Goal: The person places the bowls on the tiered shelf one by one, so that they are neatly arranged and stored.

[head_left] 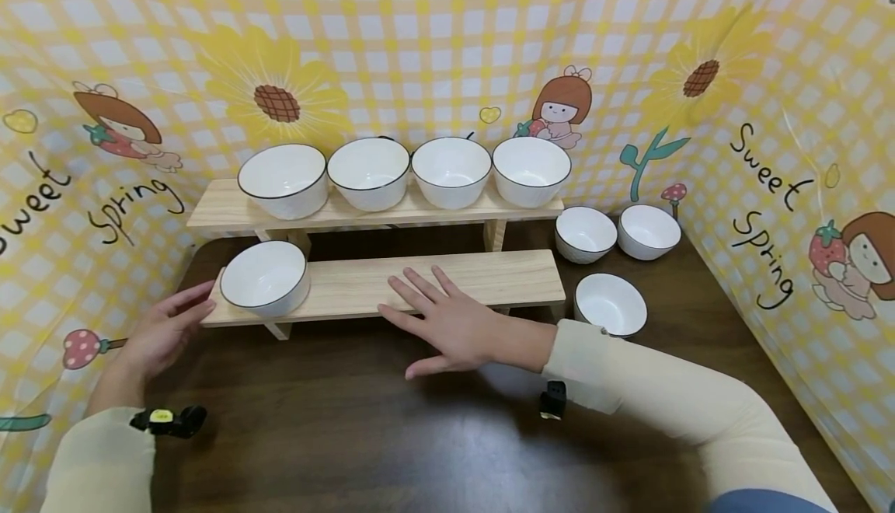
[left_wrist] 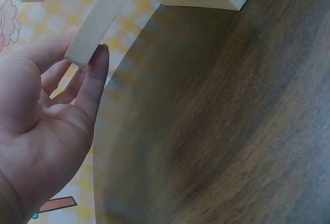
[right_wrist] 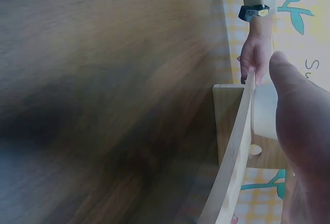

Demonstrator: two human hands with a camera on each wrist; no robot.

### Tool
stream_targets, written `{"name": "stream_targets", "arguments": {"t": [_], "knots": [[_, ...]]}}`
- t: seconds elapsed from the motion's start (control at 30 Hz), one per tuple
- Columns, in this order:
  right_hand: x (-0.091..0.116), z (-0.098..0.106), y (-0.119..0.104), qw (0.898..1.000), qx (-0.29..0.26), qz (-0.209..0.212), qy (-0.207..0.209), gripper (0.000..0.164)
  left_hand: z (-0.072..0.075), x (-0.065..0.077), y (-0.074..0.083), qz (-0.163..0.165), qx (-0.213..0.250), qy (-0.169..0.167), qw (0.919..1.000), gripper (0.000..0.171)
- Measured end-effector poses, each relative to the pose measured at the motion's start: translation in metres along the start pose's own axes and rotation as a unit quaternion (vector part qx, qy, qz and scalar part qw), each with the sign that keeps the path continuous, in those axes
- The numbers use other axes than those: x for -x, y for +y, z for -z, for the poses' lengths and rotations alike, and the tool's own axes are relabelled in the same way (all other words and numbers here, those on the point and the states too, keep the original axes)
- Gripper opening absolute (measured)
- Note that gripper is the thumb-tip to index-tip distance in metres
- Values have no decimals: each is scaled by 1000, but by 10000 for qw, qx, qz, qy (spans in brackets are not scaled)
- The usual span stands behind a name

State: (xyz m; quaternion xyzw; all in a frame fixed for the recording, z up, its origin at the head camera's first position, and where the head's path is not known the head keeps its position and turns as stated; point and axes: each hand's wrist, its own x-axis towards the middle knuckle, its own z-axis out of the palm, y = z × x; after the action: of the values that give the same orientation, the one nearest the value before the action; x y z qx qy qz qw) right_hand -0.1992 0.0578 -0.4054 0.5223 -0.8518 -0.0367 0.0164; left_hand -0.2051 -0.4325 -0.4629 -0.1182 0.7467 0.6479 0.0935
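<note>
A two-tier wooden shelf stands on the dark table. My left hand (head_left: pixel 155 338) grips the left end of the lower board (head_left: pixel 349 289); in the left wrist view the board's end (left_wrist: pixel 98 31) sits between its thumb and fingers. A white bowl with a dark rim (head_left: pixel 266 278) rests on that lower board, just right of the left hand. Fingers spread and straight, my right hand (head_left: pixel 457 330) reaches over the front edge of the lower board near its middle, palm down, holding nothing. The right thumb (right_wrist: pixel 286 74) looms large in the right wrist view.
Several white bowls (head_left: pixel 450 175) line the upper board (head_left: pixel 217 208). Three smaller white bowls (head_left: pixel 586 235) stand on the table (head_left: pixel 315 412) right of the shelf. A yellow checked cloth (head_left: pixel 433 47) walls in the back and both sides.
</note>
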Motion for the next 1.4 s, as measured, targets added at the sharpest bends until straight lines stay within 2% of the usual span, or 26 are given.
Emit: {"name": "stream_targets", "arguments": {"t": [0.17, 0.37, 0.53, 0.63, 0.8, 1.1, 1.4], "knots": [[21, -5, 7, 9999, -20, -73, 105, 94, -1, 1, 1, 45, -16, -1, 10000, 44], [49, -8, 16, 9993, -198, -115, 287, 92, -1, 1, 1, 24, 18, 21, 10000, 38], [73, -12, 26, 9982, -343, -268, 409, 91, -1, 0, 0, 27, 26, 40, 10000, 43], [86, -13, 30, 9976, -334, -387, 461, 91, -1, 0, 0, 18, 83, 48, 10000, 40], [104, -15, 35, 9967, -341, -519, 517, 91, -1, 0, 0, -11, 139, 25, 9999, 33], [131, -21, 37, 9944, -472, -773, 539, 88, -1, 1, 0, -51, 122, 24, 9999, 33], [162, -34, 39, 9892, -556, -1167, 697, 88, 0, -2, -3, -87, 102, 21, 9999, 47]]}}
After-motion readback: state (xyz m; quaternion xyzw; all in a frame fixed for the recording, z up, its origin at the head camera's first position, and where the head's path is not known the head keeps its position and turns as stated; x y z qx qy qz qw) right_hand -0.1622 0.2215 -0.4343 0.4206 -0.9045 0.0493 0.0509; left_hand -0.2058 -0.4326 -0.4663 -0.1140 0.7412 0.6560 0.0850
